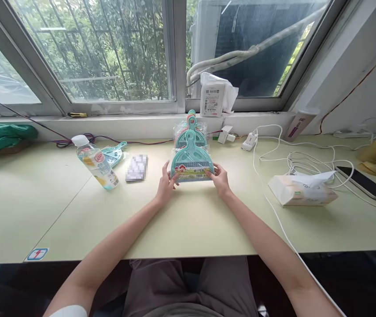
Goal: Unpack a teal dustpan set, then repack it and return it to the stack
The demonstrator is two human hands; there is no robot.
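Between my two hands stands a teal dustpan set point(192, 159) in clear wrapping, upright with its handle pointing up and a colourful label across its lower part. My left hand point(166, 184) grips its lower left edge, the thumb in front. At the lower right edge my right hand point(220, 179) holds it the same way, thumb on the front. Right behind it, more wrapped sets point(191, 119) with teal and red handles stand against the window ledge, partly hidden by the front one.
Left of my hands are a blurred-out item point(137, 168), a bottle point(97, 165) and another teal dustpan point(113, 155). A tissue pack point(302, 190), white cables and a phone point(366, 182) lie on the right. A white package point(212, 99) rests on the window ledge point(257, 118).
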